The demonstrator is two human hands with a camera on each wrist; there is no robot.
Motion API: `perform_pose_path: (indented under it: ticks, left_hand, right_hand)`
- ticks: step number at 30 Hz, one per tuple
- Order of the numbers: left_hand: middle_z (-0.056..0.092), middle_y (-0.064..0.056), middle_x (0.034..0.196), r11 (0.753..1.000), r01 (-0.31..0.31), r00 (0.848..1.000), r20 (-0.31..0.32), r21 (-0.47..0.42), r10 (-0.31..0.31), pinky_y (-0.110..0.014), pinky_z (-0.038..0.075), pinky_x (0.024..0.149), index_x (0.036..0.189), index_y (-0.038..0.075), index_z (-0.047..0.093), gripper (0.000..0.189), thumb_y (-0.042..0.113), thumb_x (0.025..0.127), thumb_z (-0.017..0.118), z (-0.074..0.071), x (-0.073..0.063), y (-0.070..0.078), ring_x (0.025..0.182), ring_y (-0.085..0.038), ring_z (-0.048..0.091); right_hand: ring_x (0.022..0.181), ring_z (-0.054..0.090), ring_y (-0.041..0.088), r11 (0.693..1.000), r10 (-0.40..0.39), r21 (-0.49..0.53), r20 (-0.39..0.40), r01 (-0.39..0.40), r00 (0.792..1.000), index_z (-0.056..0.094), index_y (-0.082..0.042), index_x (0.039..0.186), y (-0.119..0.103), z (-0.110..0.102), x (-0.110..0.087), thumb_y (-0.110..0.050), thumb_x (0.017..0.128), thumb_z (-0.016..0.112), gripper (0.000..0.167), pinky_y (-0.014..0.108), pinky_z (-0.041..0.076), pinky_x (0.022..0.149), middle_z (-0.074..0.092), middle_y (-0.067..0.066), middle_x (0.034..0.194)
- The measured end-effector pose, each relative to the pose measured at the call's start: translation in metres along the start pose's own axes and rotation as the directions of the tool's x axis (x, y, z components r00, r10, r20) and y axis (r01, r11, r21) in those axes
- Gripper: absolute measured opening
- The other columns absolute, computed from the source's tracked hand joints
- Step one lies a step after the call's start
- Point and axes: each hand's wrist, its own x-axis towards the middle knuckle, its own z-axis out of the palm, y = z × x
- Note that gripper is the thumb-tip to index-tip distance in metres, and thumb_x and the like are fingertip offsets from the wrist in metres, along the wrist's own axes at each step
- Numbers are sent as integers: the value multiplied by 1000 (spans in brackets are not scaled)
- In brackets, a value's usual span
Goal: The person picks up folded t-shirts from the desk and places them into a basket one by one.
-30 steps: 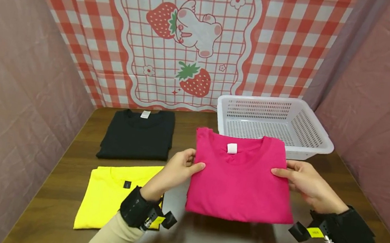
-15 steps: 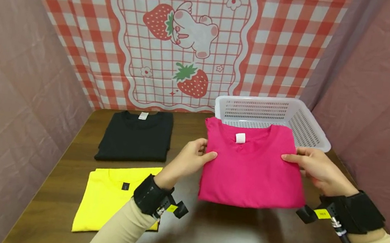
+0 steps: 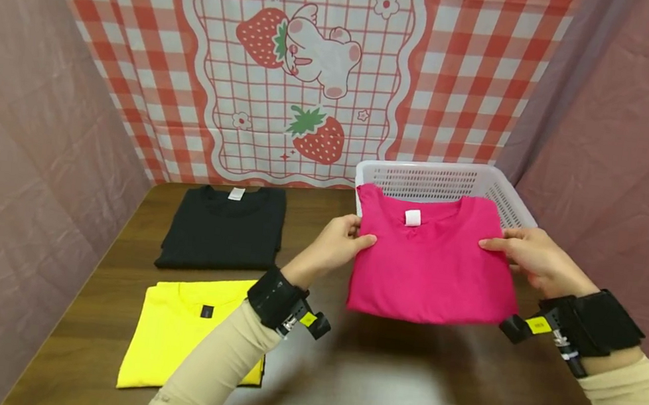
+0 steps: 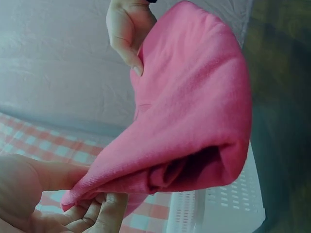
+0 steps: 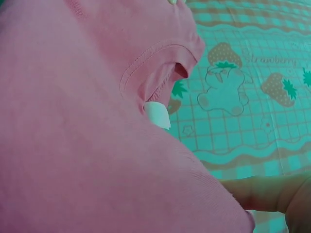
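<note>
A folded pink T-shirt (image 3: pixel 431 268) with a white neck label hangs in the air between both hands, its collar end over the front of a white plastic basket (image 3: pixel 423 180). My left hand (image 3: pixel 334 247) pinches its left edge, thumb on top and fingers beneath. On the opposite edge my right hand (image 3: pixel 540 257) grips the cloth the same way. The left wrist view shows the folded layers of the pink T-shirt (image 4: pixel 189 111) from the side, with the left hand (image 4: pixel 63 199) at one corner. In the right wrist view the right thumb (image 5: pixel 257 193) lies by the shirt's edge.
A folded black T-shirt (image 3: pixel 222 231) lies at the back left of the wooden table (image 3: pixel 305 374). In front of it is a folded yellow T-shirt (image 3: pixel 178 326), partly behind the left forearm. A checked strawberry curtain (image 3: pixel 459 77) hangs behind the table, with pink cloth at both sides.
Both hands have carried the pink T-shirt away from the body and slightly right, toward the basket, so it now covers more of the basket's front. The black and yellow shirts stay put.
</note>
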Motion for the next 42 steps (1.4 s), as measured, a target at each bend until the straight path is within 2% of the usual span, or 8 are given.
perform_pose_path:
  ticks: [10,18,21,27,31,35,39,42]
  left_hand:
    - [58,-4,83,1000,0,1000,6,1,0,-15,42,61,116,-7,59,27,10,95,58,8,26,5,70,-8,50]
    - [66,-15,99,999,41,999,17,-21,-41,-15,47,61,120,-5,58,29,10,96,56,11,42,11,75,-9,57]
    - [66,-19,106,998,56,998,16,-24,-55,-15,47,62,122,-5,57,30,11,97,55,12,49,15,77,-10,58]
    - [58,-6,86,998,42,999,-21,41,-41,-14,43,61,120,-5,58,30,12,96,57,12,61,26,72,-8,52]
    - [52,0,78,993,16,999,-37,113,-12,-14,40,61,115,-4,61,27,14,96,58,10,68,32,72,-8,49]
    - [49,1,74,985,-10,998,-57,172,20,-14,38,61,107,-4,62,23,14,95,59,10,74,36,72,-8,46]
    - [45,2,71,979,-20,997,-69,202,34,-15,37,61,102,-4,61,21,15,95,59,10,80,40,70,-10,45]
    - [44,2,70,976,-17,996,-81,216,35,-16,36,60,96,-2,59,18,16,95,59,12,83,41,68,-10,43]
  right_hand:
    - [95,51,14,999,-25,-28,-73,23,997,59,3,113,-8,-14,12,-32,96,55,39,22,54,75,52,-9,92]
    - [89,56,14,999,5,-33,-105,-9,994,59,-5,102,-19,-20,23,-33,95,56,29,24,55,73,52,-2,96]
    - [87,55,14,1000,27,-11,-117,-28,993,60,-12,86,-23,-25,27,-32,95,56,22,23,53,72,53,-5,87]
    - [89,49,16,997,64,59,-130,-57,989,59,-22,70,-30,-35,37,-27,95,57,25,21,50,70,50,-10,79]
    - [93,50,18,995,81,77,-156,-69,985,63,-8,100,-33,-37,45,-27,95,56,21,21,50,69,52,-2,95]
    - [101,48,21,994,88,81,-167,-75,982,39,4,141,-35,-39,51,-26,96,52,55,31,53,84,46,9,115]
    - [104,47,25,995,86,67,-211,-73,974,36,6,142,-38,-42,56,-23,95,53,58,42,49,95,47,10,113]
    - [103,46,25,997,77,49,-260,-67,963,40,7,138,-40,-45,61,-20,94,54,54,34,50,85,46,11,111]
